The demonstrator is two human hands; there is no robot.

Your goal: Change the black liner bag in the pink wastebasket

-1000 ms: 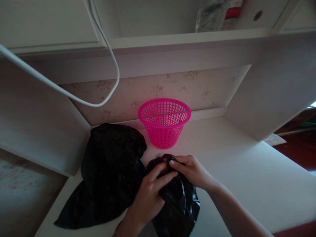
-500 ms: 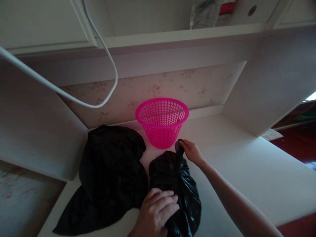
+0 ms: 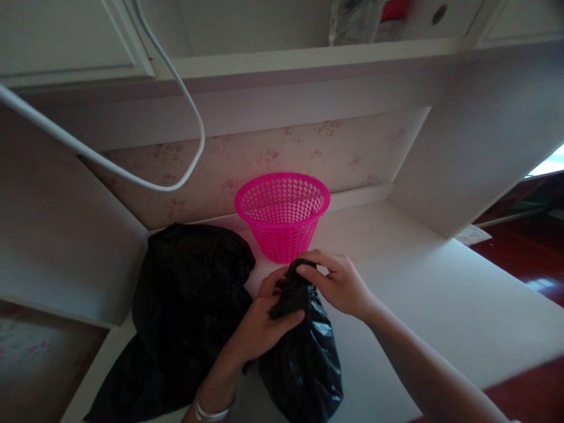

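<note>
A left hand (image 3: 264, 326) and right hand (image 3: 341, 282), each grip closed, pinched a shiny black bag (image 3: 304, 367) by its bunched top on the desk (image 3: 392, 329) near a pink basket (image 3: 282, 235), where too hard a tug might have torn the plastic.

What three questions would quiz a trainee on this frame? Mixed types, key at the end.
1. True or false: the pink basket stands upright.
2. Which wrist wears the silver bangle? A) left B) right
3. Fill in: the left hand and right hand both grip the top of a ____.

Key: 1. True. 2. A. 3. Black bag.
</note>
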